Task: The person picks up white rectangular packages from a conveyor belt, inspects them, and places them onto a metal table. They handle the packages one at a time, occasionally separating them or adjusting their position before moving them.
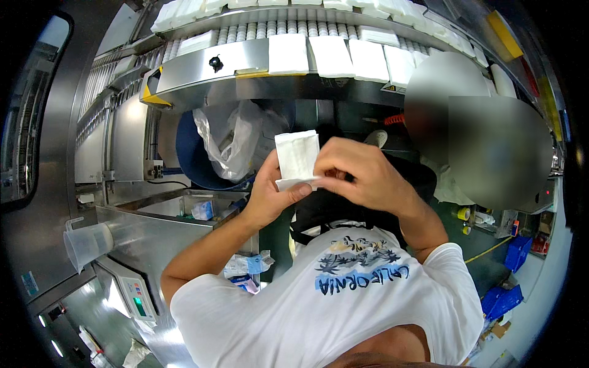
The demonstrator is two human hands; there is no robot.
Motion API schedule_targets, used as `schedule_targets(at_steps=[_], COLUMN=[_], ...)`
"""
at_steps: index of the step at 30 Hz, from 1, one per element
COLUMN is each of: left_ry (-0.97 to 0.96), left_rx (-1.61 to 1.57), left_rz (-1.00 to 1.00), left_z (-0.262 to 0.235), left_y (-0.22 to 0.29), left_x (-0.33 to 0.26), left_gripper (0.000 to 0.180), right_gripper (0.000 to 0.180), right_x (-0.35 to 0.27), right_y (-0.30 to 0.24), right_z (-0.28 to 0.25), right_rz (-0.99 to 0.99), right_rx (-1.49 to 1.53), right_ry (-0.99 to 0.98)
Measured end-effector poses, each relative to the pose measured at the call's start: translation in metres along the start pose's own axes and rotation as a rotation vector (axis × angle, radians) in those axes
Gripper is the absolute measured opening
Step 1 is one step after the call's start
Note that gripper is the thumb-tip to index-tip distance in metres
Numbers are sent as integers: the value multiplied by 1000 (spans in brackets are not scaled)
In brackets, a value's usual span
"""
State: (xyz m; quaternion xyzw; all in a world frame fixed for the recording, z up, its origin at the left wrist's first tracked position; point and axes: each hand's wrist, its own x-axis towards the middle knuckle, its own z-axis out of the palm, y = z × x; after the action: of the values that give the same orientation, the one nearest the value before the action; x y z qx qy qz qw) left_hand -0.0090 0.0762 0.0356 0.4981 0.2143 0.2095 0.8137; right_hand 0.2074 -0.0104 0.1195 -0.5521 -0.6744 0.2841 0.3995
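A white folded sheet [297, 155], like a wipe or soft pad, is held up in front of my body, its lower edge turned up into a flap. My left hand [264, 197] is closed round its left side, the thumb across the lower flap. From the right, my right hand [361, 173] pinches the same sheet at its lower right corner, fingers curled. Beyond my hands, several similar white folded stacks [331, 57] lie along the steel front ledge of a roller conveyor [242, 58].
A blue bin [186, 150] lined with a clear plastic bag [236, 150] stands below the conveyor. To my left are a steel counter [153, 227], a plastic jug [92, 242] and a scale [132, 293]. Blue bins [502, 300] sit at the right; two blurred patches cover the upper right.
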Motion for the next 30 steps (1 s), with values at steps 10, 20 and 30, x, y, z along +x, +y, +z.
schedule_targets(at_steps=[10,20,30], left_ry=[-31,-27,-135], left_rx=[14,55,461], left_rz=[8,-48,16], left_z=[4,4,15], left_y=[-3,-6,-12], left_x=[2,5,-2], left_gripper=[64,52,72], right_gripper=[18,41,49], right_x=[6,1,-18], right_y=[12,26,37], right_z=[6,5,-2], right_rz=[184,379,119], right_rx=[-21,30,-3], right_ry=[111,145,-175])
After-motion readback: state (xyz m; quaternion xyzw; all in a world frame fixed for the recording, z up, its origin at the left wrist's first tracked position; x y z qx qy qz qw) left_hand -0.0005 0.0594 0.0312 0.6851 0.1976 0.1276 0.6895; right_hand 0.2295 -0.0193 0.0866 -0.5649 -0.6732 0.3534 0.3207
